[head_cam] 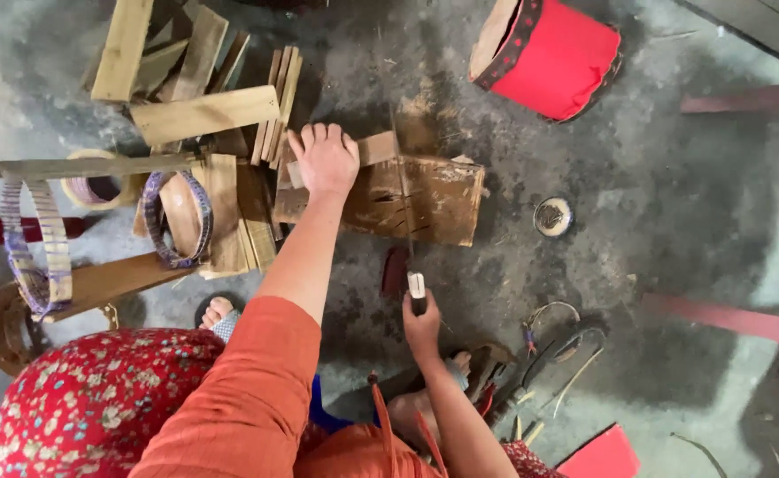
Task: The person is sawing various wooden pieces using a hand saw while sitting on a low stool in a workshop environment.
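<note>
My left hand presses flat on a small wooden piece that lies on a worn wooden block on the concrete floor. My right hand grips the pale handle of a long thin knife; its blade runs up across the block, just right of the left hand. Both sleeves are orange, and a red flowered cloth covers my knees.
A heap of cut wooden planks lies at the left with woven bands looped on a wooden frame. A red drum-shaped basket stands at the top right. A small round tin and scattered tools lie right of the block.
</note>
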